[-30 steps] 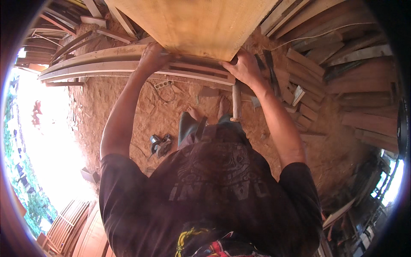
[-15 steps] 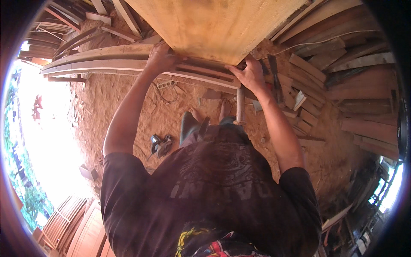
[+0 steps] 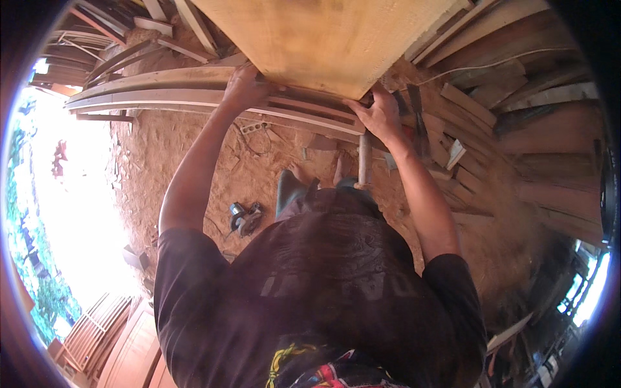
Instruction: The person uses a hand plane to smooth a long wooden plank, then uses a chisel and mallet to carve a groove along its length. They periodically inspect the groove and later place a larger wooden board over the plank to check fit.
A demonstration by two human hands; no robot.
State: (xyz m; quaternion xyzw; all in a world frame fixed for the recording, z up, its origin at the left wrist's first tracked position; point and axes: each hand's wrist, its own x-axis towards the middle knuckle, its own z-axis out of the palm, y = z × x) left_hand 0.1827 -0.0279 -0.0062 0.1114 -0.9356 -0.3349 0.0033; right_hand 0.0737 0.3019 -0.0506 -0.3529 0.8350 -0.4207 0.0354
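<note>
A wide, pale wooden board (image 3: 323,39) stands up in front of me, its lower edge over long wooden beams (image 3: 155,98). My left hand (image 3: 246,88) is closed around the board's lower left edge, fingertips hidden behind the wood. At the opposite edge my right hand (image 3: 378,115) grips the lower right corner, thumb on the near side and the other fingers partly out of sight. A round wooden post (image 3: 364,158) stands under the beams close to my right hand.
A power tool (image 3: 244,218) lies on the dusty floor left of my legs, and a socket strip (image 3: 251,128) sits below the beams. Stacked planks (image 3: 550,161) line the right side. Slatted wooden panels (image 3: 97,330) lie at lower left.
My view has shifted very slightly, so everything sits a few pixels to the right. Both hands keep the same hold on the board.
</note>
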